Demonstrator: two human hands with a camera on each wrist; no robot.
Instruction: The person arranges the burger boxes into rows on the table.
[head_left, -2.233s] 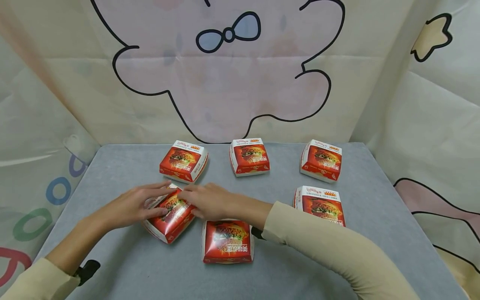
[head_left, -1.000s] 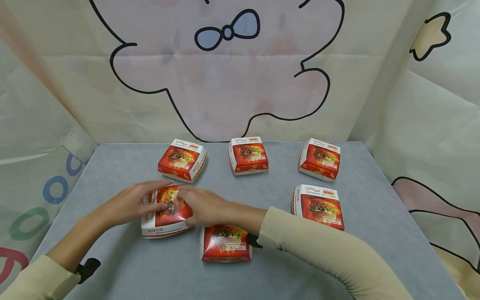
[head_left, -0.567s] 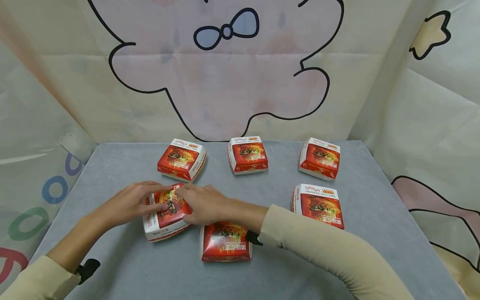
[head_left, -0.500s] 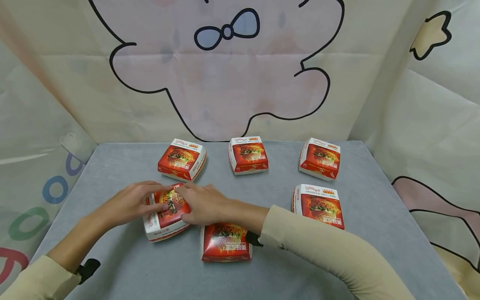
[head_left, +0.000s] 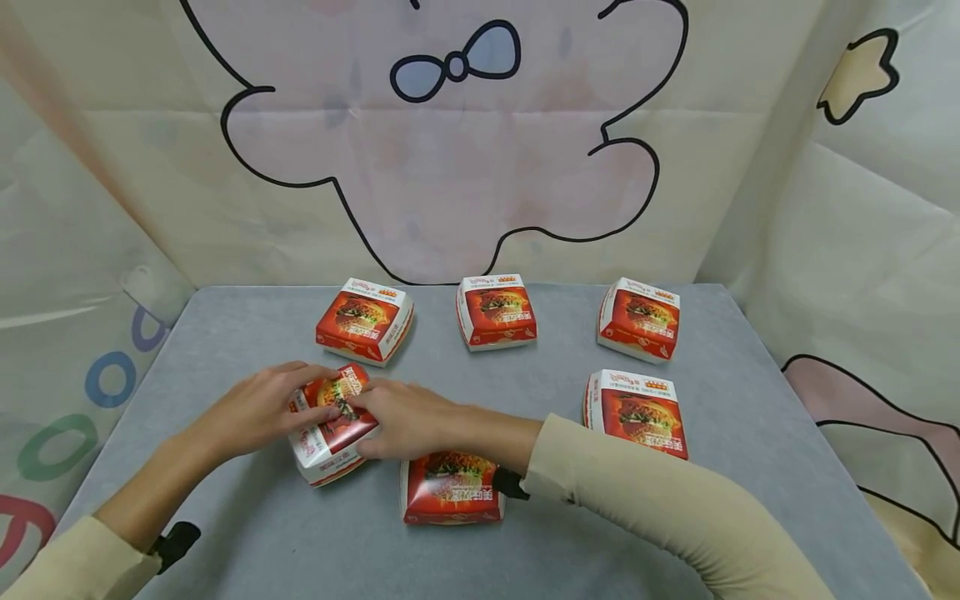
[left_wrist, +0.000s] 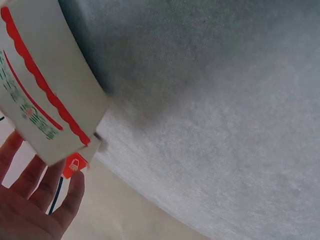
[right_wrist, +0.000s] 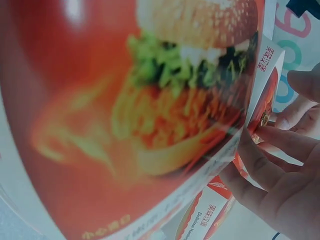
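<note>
On the left of the table, a red and white burger box (head_left: 341, 417) with a hamburger picture is held between both hands. My left hand (head_left: 255, 408) grips its left side, thumb lying across the top; the fingers on its far side are partly hidden. From the right, my right hand (head_left: 412, 417) grips the opposite side with curled fingers. The held box sits turned at an angle. In the left wrist view, a white side of the box (left_wrist: 50, 90) with a red wavy stripe shows above the fingers. Just under my right forearm lies another burger box (head_left: 453, 492), partly covered.
Three burger boxes stand along the back: left (head_left: 363, 321), middle (head_left: 497, 312) and right (head_left: 640, 321). One more burger box (head_left: 637, 412) lies at the right, partly behind the sleeve. Grey cloth covers the table (head_left: 315, 550); printed fabric (head_left: 480, 183) rises behind it.
The held box has turned between the hands, its white panel coming round to the front left. My right hand has shifted slightly left and towards me. The other boxes have stayed put.
</note>
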